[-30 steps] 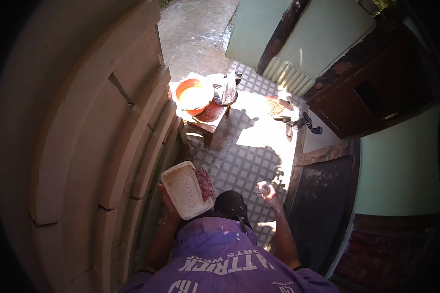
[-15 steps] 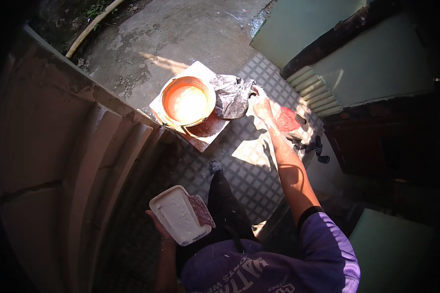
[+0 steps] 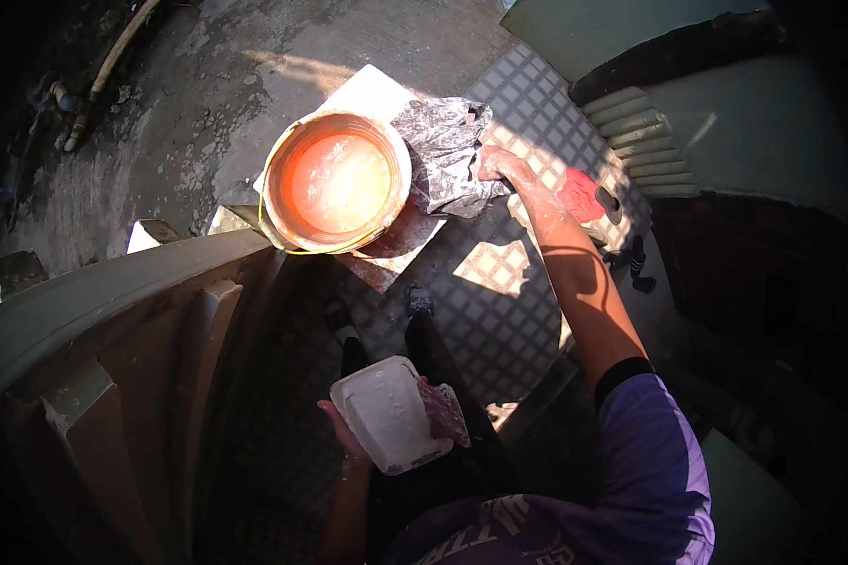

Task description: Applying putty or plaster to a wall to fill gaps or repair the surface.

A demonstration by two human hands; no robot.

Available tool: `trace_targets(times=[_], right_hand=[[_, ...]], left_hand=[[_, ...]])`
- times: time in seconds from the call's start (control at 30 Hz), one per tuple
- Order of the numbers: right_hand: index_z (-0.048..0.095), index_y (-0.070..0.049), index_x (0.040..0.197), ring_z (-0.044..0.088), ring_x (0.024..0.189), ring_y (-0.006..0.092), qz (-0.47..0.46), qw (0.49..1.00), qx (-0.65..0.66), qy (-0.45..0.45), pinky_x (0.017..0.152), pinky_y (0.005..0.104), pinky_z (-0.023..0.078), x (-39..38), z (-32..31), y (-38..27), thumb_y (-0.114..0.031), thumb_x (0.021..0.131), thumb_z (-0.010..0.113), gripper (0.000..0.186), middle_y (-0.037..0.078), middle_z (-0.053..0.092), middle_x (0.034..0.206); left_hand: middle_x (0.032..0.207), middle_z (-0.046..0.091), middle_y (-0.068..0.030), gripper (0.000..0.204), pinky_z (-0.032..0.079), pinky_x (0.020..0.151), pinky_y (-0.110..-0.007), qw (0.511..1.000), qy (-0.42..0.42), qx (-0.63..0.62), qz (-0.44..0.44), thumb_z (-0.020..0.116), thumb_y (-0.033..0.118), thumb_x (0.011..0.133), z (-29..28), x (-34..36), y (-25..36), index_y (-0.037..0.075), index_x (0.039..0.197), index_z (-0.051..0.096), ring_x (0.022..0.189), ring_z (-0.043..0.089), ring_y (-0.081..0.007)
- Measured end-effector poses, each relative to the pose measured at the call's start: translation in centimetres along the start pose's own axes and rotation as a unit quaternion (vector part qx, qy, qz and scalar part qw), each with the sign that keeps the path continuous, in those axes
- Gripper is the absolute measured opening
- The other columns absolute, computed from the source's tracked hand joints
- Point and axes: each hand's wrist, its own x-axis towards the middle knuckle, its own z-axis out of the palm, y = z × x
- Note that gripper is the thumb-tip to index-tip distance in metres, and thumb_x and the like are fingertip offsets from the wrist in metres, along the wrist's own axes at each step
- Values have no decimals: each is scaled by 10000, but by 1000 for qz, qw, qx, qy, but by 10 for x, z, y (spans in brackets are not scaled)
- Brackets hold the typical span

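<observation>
My left hand [image 3: 349, 435] grips a shallow white plastic tub [image 3: 386, 410] from its left side, low in front of my body. A dark red flat scraper [image 3: 446, 414] is held against the tub's right edge, with fingertips showing beside it. Farther off, my right arm stretches out, and my right hand [image 3: 497, 166], dusted with white, is closed on the edge of a crumpled grey plastic bag [image 3: 438, 151] smeared with white powder. Left of the bag stands an orange-lit bucket [image 3: 400, 174] with a thin yellow handle. Pale residue coats its inside.
Bucket and bag rest on a pale, stained board [image 3: 371, 90] on the tiled floor [image 3: 518, 89]. To the right lie a red cloth-like thing [image 3: 582, 196] and dark footwear [image 3: 641, 268]. A low wall with balusters [image 3: 122, 292] runs along the left. Green panels [image 3: 754, 122] stand at the right.
My view has shifted closer over the bucket. My right hand has turned down against the bag, which looks more spread out. The tub and scraper stay in my left hand.
</observation>
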Motion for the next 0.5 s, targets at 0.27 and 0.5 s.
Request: trace_targets(times=[0.27, 0.5], right_hand=[[723, -10, 918, 697, 905, 391, 68, 930, 172, 317, 822, 433, 563, 5, 12, -4, -235, 681, 775, 330, 236, 710, 903], [744, -61, 733, 693, 816, 342, -62, 936, -200, 284, 701, 509, 501, 66, 72, 9, -229, 869, 512, 317, 142, 726, 810]], left_hand=[[1472, 458, -184, 1056, 387, 1097, -524, 999, -10, -28, -23, 256, 863, 845, 15, 22, -11, 33, 1493, 338, 1303, 484, -361], [1477, 448, -199, 1082, 383, 1096, -553, 996, -26, -71, -39, 265, 878, 827, 13, 37, -11, 33, 1501, 321, 1315, 471, -380]])
